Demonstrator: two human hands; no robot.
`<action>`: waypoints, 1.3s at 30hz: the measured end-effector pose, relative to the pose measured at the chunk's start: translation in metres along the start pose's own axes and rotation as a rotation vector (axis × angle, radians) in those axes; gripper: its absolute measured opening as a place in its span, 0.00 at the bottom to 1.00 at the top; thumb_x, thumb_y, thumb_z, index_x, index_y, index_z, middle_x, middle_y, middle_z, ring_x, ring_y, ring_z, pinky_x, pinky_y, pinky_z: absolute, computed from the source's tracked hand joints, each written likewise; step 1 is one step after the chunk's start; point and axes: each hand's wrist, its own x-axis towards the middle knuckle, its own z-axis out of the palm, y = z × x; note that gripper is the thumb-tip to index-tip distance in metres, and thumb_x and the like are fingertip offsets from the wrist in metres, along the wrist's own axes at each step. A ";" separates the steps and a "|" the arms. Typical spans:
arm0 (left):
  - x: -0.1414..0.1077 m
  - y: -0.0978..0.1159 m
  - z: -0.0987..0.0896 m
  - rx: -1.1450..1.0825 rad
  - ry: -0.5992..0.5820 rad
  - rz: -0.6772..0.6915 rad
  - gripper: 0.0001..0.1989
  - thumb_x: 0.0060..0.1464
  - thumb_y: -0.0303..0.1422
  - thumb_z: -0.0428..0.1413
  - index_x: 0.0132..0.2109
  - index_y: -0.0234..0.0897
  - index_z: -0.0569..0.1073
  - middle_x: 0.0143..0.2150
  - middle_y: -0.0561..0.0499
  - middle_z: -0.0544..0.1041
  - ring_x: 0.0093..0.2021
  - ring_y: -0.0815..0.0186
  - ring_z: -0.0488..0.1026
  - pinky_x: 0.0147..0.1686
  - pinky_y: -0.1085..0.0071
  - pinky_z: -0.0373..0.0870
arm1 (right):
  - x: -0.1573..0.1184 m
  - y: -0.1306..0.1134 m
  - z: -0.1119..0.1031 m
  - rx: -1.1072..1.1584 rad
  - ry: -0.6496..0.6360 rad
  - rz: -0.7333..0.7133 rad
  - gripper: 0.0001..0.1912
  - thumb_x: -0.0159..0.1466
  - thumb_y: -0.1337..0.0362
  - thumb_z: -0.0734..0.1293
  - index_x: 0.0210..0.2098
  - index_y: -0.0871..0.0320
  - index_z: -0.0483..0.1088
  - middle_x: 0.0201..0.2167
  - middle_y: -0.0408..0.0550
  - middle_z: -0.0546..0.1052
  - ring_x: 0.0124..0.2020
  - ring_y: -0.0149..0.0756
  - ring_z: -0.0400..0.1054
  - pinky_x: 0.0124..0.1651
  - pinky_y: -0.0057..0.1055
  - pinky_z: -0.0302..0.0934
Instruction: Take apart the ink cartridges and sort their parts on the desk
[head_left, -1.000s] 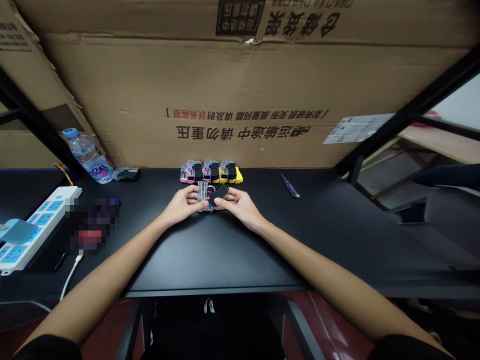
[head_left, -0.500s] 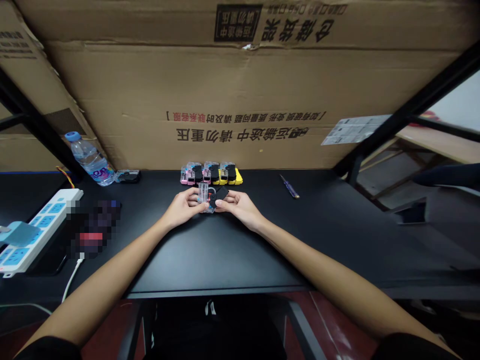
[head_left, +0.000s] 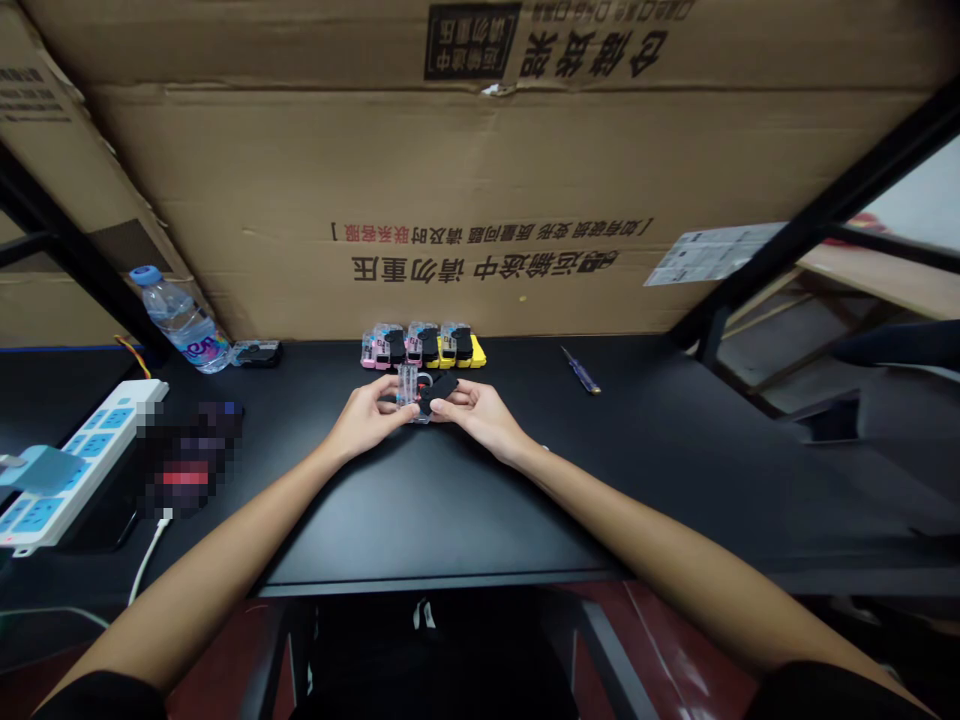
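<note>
Both hands hold one small device with a clear plastic part and a black part (head_left: 442,391), low over the black desk. My left hand (head_left: 371,414) pinches its clear left side (head_left: 407,384). The thumb and fingers of my right hand (head_left: 484,415) are closed round the black right side. A pale curved strip and a bit of red show between the two parts. Just behind stands a row of similar devices in clear, black, pink and yellow (head_left: 424,346).
A screwdriver (head_left: 581,371) lies to the right on the desk (head_left: 465,520). At the left are a water bottle (head_left: 180,320), another black device (head_left: 257,353), a white power strip (head_left: 82,465) and a blurred-out phone with a cable. A cardboard sheet (head_left: 480,170) stands behind.
The view has shifted very slightly. Both hands keep their hold on the device, with almost no visible movement.
</note>
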 end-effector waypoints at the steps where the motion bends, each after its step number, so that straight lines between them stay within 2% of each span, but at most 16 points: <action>1: 0.000 0.000 0.000 -0.017 -0.008 -0.005 0.25 0.57 0.41 0.68 0.58 0.35 0.76 0.55 0.42 0.83 0.39 0.62 0.86 0.39 0.71 0.80 | 0.000 -0.001 0.000 -0.008 0.003 -0.001 0.23 0.55 0.52 0.82 0.44 0.57 0.78 0.37 0.47 0.85 0.42 0.44 0.81 0.58 0.50 0.74; 6: 0.003 -0.003 -0.002 -0.115 -0.034 -0.034 0.29 0.54 0.41 0.71 0.58 0.34 0.77 0.56 0.40 0.83 0.39 0.62 0.86 0.43 0.68 0.81 | -0.002 -0.003 0.000 -0.023 -0.004 -0.010 0.23 0.55 0.52 0.82 0.45 0.57 0.79 0.40 0.49 0.85 0.44 0.46 0.82 0.58 0.51 0.74; 12: 0.004 -0.005 -0.002 -0.142 -0.026 -0.057 0.30 0.50 0.41 0.73 0.57 0.34 0.78 0.56 0.39 0.83 0.38 0.61 0.86 0.44 0.65 0.82 | -0.001 0.000 -0.001 -0.054 0.017 -0.026 0.23 0.54 0.52 0.83 0.44 0.56 0.78 0.34 0.47 0.84 0.43 0.49 0.82 0.55 0.52 0.75; 23: 0.003 -0.001 -0.003 -0.133 -0.041 -0.054 0.30 0.51 0.41 0.73 0.58 0.33 0.77 0.58 0.37 0.82 0.39 0.59 0.86 0.45 0.64 0.83 | -0.003 -0.005 0.001 -0.058 0.002 -0.009 0.19 0.56 0.53 0.82 0.41 0.56 0.77 0.39 0.49 0.85 0.43 0.46 0.81 0.57 0.50 0.73; 26: 0.001 0.005 -0.004 -0.070 -0.079 -0.042 0.30 0.54 0.42 0.71 0.59 0.33 0.77 0.58 0.38 0.82 0.42 0.59 0.87 0.45 0.66 0.83 | -0.003 -0.008 -0.001 -0.093 -0.054 -0.036 0.18 0.58 0.53 0.80 0.43 0.55 0.78 0.43 0.49 0.85 0.44 0.45 0.80 0.57 0.47 0.72; 28: -0.002 0.010 -0.006 -0.017 -0.153 -0.023 0.30 0.57 0.43 0.69 0.62 0.34 0.76 0.55 0.40 0.84 0.41 0.59 0.87 0.42 0.67 0.83 | -0.003 -0.011 -0.003 -0.154 -0.131 -0.077 0.18 0.62 0.51 0.78 0.45 0.56 0.80 0.45 0.50 0.85 0.45 0.45 0.78 0.55 0.45 0.72; 30: -0.004 0.013 -0.006 -0.006 -0.235 -0.014 0.29 0.62 0.46 0.65 0.64 0.36 0.75 0.49 0.41 0.85 0.36 0.60 0.87 0.35 0.69 0.83 | -0.004 -0.015 -0.006 -0.205 -0.192 -0.118 0.19 0.65 0.50 0.75 0.47 0.57 0.80 0.47 0.50 0.84 0.46 0.44 0.77 0.53 0.42 0.72; 32: -0.003 0.012 -0.007 -0.020 -0.259 -0.009 0.29 0.67 0.49 0.59 0.66 0.34 0.74 0.43 0.42 0.86 0.31 0.61 0.85 0.29 0.72 0.80 | -0.004 -0.018 -0.007 -0.217 -0.211 -0.143 0.21 0.67 0.49 0.73 0.51 0.58 0.80 0.48 0.51 0.84 0.47 0.44 0.76 0.52 0.41 0.72; 36: 0.000 0.007 -0.007 0.046 -0.182 0.042 0.29 0.72 0.48 0.51 0.67 0.31 0.73 0.39 0.43 0.84 0.28 0.64 0.83 0.23 0.77 0.73 | -0.003 -0.015 -0.007 -0.141 -0.167 -0.099 0.22 0.68 0.50 0.73 0.55 0.58 0.79 0.49 0.51 0.83 0.47 0.44 0.76 0.52 0.40 0.72; 37: 0.001 0.006 -0.007 0.072 -0.154 0.070 0.28 0.73 0.47 0.49 0.68 0.32 0.72 0.40 0.42 0.84 0.29 0.65 0.83 0.23 0.77 0.73 | -0.003 -0.014 -0.006 -0.080 -0.135 -0.072 0.23 0.67 0.51 0.74 0.57 0.57 0.78 0.49 0.51 0.83 0.47 0.43 0.77 0.52 0.39 0.72; 39: 0.001 0.007 -0.009 0.142 -0.091 0.160 0.27 0.72 0.43 0.51 0.72 0.36 0.68 0.52 0.40 0.82 0.34 0.66 0.82 0.27 0.76 0.75 | -0.003 -0.014 -0.004 0.077 -0.072 -0.018 0.27 0.66 0.54 0.76 0.62 0.52 0.74 0.48 0.49 0.83 0.44 0.40 0.78 0.48 0.37 0.73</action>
